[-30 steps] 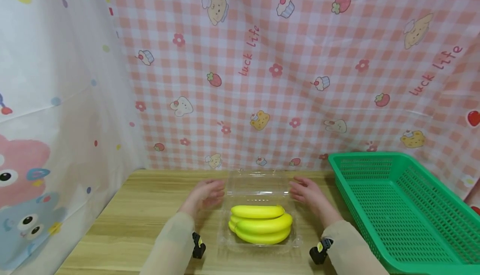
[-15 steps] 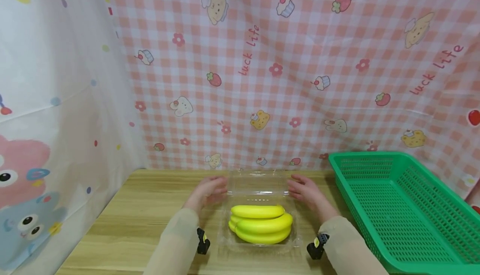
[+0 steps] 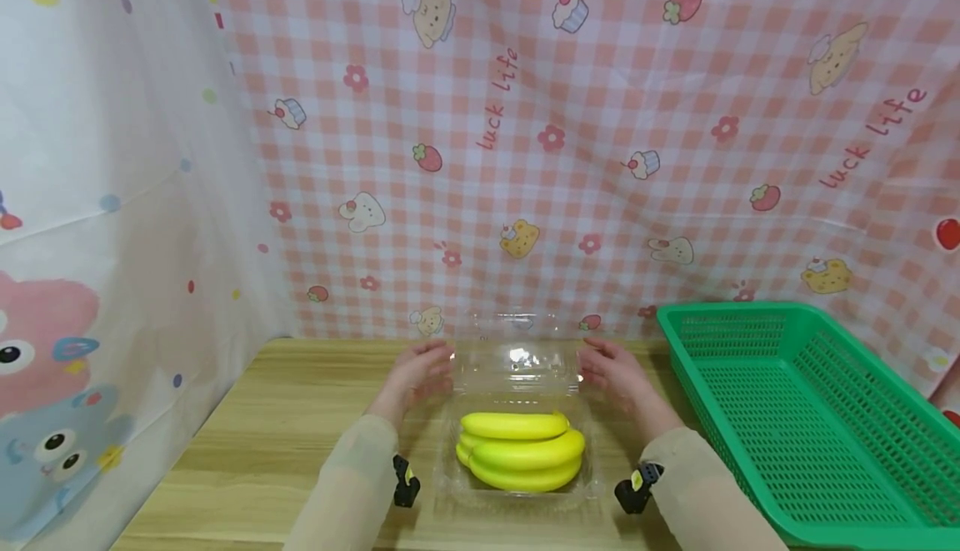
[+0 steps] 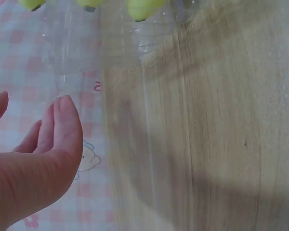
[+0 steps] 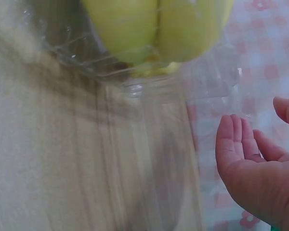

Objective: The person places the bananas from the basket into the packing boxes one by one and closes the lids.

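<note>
Between the left hand [image 3: 418, 376] and right hand [image 3: 613, 373], fingers loosely extended, nothing gripped, the tilted clear lid [image 3: 517, 366] is flanked evenly, just beyond the bananas [image 3: 521, 453] laid crosswise in the container base [image 3: 450, 476].

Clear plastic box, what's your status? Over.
Left hand, right hand at opposite edges of clear plastic lid. Lid open; yellow bananas inside clear plastic box. No obstruction visible.

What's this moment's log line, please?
left fingers, right fingers: flanking clear plastic lid; lid: open; yellow curved bananas: inside clear plastic box
</note>
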Tool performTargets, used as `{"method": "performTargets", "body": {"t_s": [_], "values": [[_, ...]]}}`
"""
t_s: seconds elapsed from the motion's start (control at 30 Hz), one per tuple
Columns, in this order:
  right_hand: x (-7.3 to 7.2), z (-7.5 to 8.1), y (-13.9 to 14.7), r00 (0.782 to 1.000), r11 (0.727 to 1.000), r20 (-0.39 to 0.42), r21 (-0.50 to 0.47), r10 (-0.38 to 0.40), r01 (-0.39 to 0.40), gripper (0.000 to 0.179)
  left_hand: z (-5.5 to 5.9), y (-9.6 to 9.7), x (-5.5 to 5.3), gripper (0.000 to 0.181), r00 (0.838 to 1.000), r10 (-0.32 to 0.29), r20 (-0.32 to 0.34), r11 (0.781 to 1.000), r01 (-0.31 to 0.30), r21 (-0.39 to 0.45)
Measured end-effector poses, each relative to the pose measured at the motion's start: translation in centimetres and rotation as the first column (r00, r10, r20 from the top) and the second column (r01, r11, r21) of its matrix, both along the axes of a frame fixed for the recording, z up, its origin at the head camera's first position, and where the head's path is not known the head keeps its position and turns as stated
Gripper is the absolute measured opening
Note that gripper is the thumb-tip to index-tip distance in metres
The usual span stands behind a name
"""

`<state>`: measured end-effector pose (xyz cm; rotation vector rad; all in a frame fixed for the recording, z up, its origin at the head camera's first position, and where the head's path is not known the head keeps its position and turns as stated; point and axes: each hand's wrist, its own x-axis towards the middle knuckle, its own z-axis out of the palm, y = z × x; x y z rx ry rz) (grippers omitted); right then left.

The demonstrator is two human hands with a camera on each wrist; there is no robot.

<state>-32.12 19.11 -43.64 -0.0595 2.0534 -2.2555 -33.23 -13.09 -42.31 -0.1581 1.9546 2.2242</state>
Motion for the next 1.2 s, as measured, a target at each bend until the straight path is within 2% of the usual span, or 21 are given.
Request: {"method": "performTargets", "body": {"t_s": [0.17, 0.33, 0.57, 0.93, 1.2], "values": [[0.0, 0.9, -0.1, 0.998, 1.000, -0.051, -0.010, -0.025, 0.024, 0.054, 0.5, -0.1, 0.0, 0.049, 0.998, 0.005, -0.058, 1.000, -0.007, -0.024], [-0.1, 1.3, -0.1, 0.997, 0.998, -0.051, -0.014, -0.054, 0.053, 0.050, 0.9, -0.5, -0.3, 0.044, 0.993, 0.020, -0.113, 0.999, -0.024, -0.041], [0.1, 1.6, -0.1, 0.995, 0.997, -0.072, -0.039, -0.067, 0.065, 0.045, 1.2, -0.7, -0.1, 0.037, 0.987, 0.030, -0.155, 0.998, -0.039, -0.054], [0.7, 1.6, -0.3, 0.990, 0.994, -0.097, -0.029, -0.107, 0.105, 0.027, 1.0, -0.7, 0.3, 0.022, 0.969, 0.022, -0.245, 0.993, -0.049, -0.106], [1.1, 1.2, -0.2, 0.986, 0.994, -0.125, -0.019, -0.109, 0.108, 0.025, 0.6, -0.7, 0.7, 0.016, 0.951, 0.021, -0.309, 0.994, -0.053, -0.097]]}}
